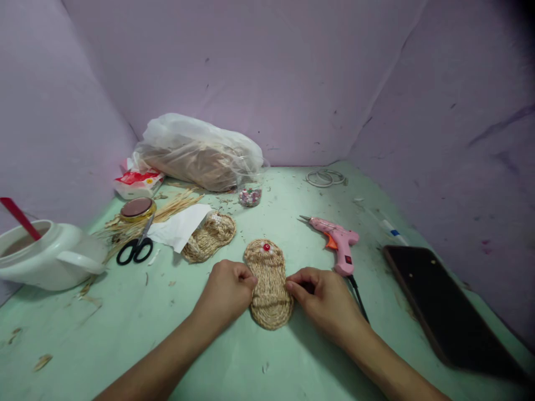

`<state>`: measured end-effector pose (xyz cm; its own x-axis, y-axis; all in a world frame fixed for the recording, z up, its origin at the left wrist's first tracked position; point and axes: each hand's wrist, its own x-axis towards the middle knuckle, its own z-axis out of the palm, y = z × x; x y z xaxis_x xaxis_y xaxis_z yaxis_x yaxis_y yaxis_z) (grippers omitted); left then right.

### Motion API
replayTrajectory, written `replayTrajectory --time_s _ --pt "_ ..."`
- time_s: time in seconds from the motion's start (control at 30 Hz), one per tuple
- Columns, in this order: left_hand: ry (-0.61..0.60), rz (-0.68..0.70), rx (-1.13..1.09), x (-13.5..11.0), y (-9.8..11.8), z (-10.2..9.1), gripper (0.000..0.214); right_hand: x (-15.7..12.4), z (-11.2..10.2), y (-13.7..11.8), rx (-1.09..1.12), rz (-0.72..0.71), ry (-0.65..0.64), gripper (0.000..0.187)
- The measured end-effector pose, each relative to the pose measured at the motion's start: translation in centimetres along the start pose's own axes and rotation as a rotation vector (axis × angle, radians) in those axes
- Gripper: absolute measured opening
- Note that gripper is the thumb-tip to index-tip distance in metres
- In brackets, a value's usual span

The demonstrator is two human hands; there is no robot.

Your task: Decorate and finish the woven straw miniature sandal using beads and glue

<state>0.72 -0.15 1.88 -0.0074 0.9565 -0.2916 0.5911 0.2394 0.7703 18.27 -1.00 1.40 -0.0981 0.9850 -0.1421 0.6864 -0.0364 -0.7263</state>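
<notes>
A small slipper of woven straw (270, 284) lies in front of me, with a red bead (266, 247) among white ones near its far end. My left hand (232, 285) pinches its left edge, fingers curled closed. On the opposite edge, the thumb and fingers of my right hand (320, 295) pinch the straw at about the same height. A second straw slipper (214, 236) rests behind to the left, partly covered by a white paper (180, 225). The pink glue gun (339, 239) lies just beyond my right hand, its nozzle pointing left.
Black-handled scissors (136, 248), a round lidded jar (137, 209) and a white pot (54, 256) stand at left. Behind are a plastic bag (200, 153), a small container of beads (249, 196) and wire rings (326, 177). A dark phone (443, 306) lies at right.
</notes>
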Motion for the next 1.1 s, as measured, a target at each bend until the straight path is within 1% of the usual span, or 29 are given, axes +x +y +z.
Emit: replayTrajectory --time_s 0.13,0.2,0.23,0.4,0.5,0.57,0.67,0.73,0.77,0.83,0.93,0.97,1.03,1.07,1.1 --pt "-0.076 -0.143 -0.03 -0.3 0.4 -0.5 0.024 0.0 -0.2 -0.2 0.038 0.039 -0.037 0.019" --pt "-0.083 -0.217 -0.037 -0.5 0.7 -0.7 0.026 0.0 -0.3 -0.2 0.067 0.045 -0.051 0.02" --pt "-0.077 -0.23 -0.037 -0.6 0.8 -0.8 0.026 0.0 -0.4 -0.2 0.069 0.045 -0.055 0.02" --pt "-0.066 -0.15 0.005 -0.2 0.6 -0.8 0.021 0.0 -0.3 0.0 0.049 0.021 -0.079 0.019" --pt "-0.106 -0.195 -0.028 0.1 0.2 -0.9 0.019 0.0 -0.2 0.3 0.115 0.052 -0.098 0.019" --pt "-0.13 -0.224 -0.093 0.1 0.0 -0.9 0.018 -0.1 0.0 0.5 0.284 0.124 -0.102 0.019" --pt "-0.169 -0.252 -0.24 -0.2 0.2 -0.9 0.016 -0.2 0.3 0.4 0.731 0.26 -0.158 0.023" --pt "-0.193 -0.268 -0.331 -0.5 0.6 -0.7 0.015 -0.3 0.6 0.1 1.012 0.333 -0.183 0.029" --pt "-0.2 -0.276 -0.363 -0.6 0.8 -0.7 0.016 -0.4 0.7 -0.1 1.114 0.363 -0.174 0.033" --pt "-0.204 -0.295 -0.409 -0.8 1.2 -0.7 0.017 -0.5 1.0 -0.4 1.239 0.412 -0.121 0.041" --pt "-0.17 -0.292 -0.552 -0.6 1.0 -1.0 0.022 -0.5 1.3 -0.6 1.281 0.436 0.003 0.046" --pt "-0.177 -0.274 -0.628 -0.6 0.8 -1.0 0.028 -0.5 1.4 -0.6 1.283 0.435 0.058 0.047" --pt "-0.217 -0.224 -0.762 -0.5 0.2 -0.8 0.047 -0.5 1.5 -0.5 1.281 0.432 0.146 0.048" --pt "-0.246 -0.204 -0.793 -0.6 0.0 -0.5 0.055 -0.5 1.6 -0.5 1.279 0.43 0.166 0.047" --pt "-0.243 -0.194 -0.798 -0.7 0.0 -0.2 0.06 -0.6 1.7 -0.5 1.277 0.426 0.162 0.046"
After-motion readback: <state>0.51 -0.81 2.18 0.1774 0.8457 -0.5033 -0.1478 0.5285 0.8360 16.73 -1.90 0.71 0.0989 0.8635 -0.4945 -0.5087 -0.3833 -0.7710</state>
